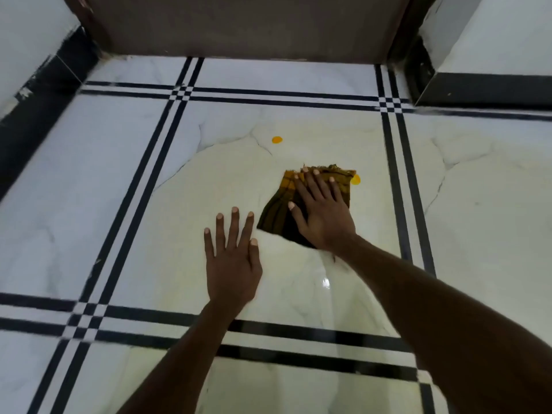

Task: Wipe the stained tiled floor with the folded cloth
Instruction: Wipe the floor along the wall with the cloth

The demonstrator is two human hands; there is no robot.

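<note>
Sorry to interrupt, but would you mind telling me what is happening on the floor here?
A person is wiping the tiled floor. The right hand presses flat on a folded yellow-brown cloth, whose far corner meets one orange stain. A second orange stain lies farther ahead, untouched. The left hand rests flat on the bare tile beside the cloth, fingers spread.

Right hand [321, 215] flat, fingers spread, pressing on folded yellow-brown cloth [277, 215] on white tiled floor [167, 210]. Left hand [231, 258] flat on bare tile just beside cloth. One orange stain [356, 179] touching cloth's far right corner, another [277, 140] apart, further ahead.
</note>
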